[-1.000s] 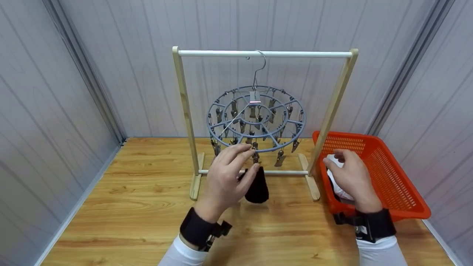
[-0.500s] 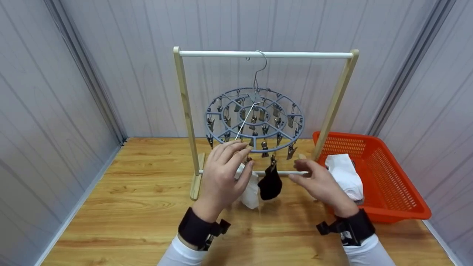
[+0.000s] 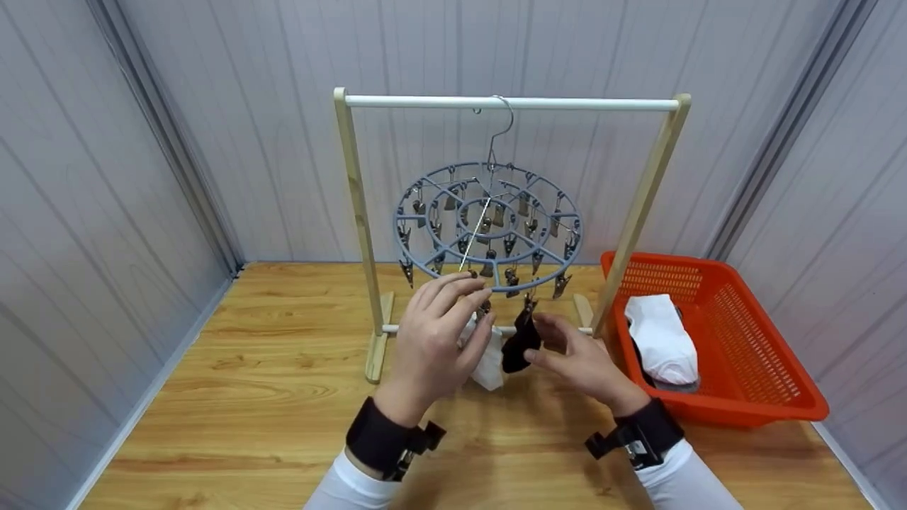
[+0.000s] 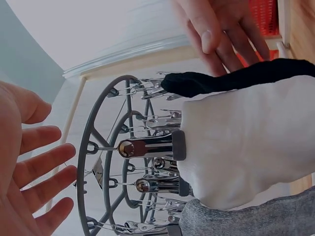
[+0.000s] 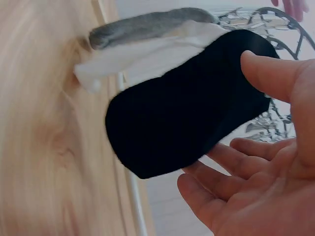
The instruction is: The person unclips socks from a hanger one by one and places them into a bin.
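A black sock (image 3: 521, 346) hangs from a clip on the grey round clip hanger (image 3: 404, 249). Beside it hangs a white sock (image 4: 236, 140), and a grey sock (image 4: 236, 216) shows beyond that in the left wrist view. My right hand (image 3: 584, 360) is at the black sock's right side, thumb and fingers spread and loosely bent; whether it touches the cloth is hard to tell. Near the hanger's front rim is my left hand (image 3: 436, 340), fingers extended and apart from the ring in the left wrist view. From the head it covers part of the white sock.
An orange basket (image 3: 769, 340) on the right holds a folded white sock (image 3: 662, 338) with darker cloth beneath. The hanger hooks over the white bar (image 3: 581, 104) of a wooden stand (image 3: 641, 212). Several metal clips (image 3: 560, 285) dangle around the ring. Panelled walls close in the wooden tabletop (image 3: 283, 397).
My right hand has moved left from over the basket to the black sock. The hanger has turned, carrying the black sock rightward and bringing a white sock into view. My left hand has barely moved.
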The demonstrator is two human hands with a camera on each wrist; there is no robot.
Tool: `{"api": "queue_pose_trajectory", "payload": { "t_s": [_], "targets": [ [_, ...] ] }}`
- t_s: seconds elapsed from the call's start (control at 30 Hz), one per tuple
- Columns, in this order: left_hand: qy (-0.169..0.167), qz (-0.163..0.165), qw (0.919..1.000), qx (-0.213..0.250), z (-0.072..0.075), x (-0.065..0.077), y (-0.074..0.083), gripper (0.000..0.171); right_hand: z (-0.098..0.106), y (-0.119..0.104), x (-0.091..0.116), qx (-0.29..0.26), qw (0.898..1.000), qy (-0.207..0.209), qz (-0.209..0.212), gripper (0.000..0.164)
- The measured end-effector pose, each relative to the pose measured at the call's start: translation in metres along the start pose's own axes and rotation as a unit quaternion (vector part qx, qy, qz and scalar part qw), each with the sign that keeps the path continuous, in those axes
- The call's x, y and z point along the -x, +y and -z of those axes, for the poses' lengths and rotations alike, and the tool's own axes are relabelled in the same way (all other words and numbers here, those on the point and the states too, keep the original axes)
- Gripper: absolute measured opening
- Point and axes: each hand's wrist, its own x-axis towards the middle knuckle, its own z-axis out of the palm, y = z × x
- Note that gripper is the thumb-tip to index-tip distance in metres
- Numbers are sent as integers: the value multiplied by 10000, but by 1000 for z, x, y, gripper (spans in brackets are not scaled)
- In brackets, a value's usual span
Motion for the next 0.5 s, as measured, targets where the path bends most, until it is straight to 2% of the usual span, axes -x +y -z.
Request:
{"api": "queue_pose_trajectory", "payload": {
  "t_s": [0.17, 0.33, 0.5],
  "targets": [
    [-85, 1, 10000, 30, -1, 0, 0, 27, -3, 3, -2, -284, 9993, -227, -102, 79],
    [-93, -54, 9999, 34, -2, -1, 0, 26, -5, 4, -3, -268, 9987, -303, -309, 80],
    [-52, -57, 10000, 30, -2, -1, 0, 24, -5, 3, -2, -112, 9985, -376, -369, 63]
  ]
}}
